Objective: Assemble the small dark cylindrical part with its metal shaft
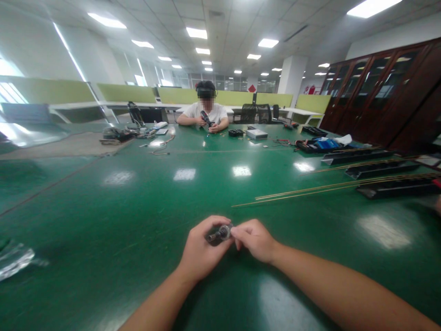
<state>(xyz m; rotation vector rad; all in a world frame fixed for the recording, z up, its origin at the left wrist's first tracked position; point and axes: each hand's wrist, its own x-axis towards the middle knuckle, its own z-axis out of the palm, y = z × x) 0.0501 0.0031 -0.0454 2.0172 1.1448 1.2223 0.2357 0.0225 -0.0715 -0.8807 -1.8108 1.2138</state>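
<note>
My left hand (203, 248) is curled around a small dark metal part with a narrow cylindrical tip and a clear round collar (220, 233). The tip points to the left, between thumb and fingers. From the other side, my right hand (255, 240) pinches the collar's right edge with thumb and forefinger. Both hands are closed and meet just above the green tabletop (165, 202). The rest of the part is hidden behind my fingers, so I cannot tell its exact kind.
Thin brass-coloured rods (292, 193) lie across black channel pieces (389, 187) on the right. Across the table a person (206, 110) holds a dark tool. A white box (257, 134) and a black tray (236, 133) sit nearby; crumpled clear plastic (15, 259) is at left.
</note>
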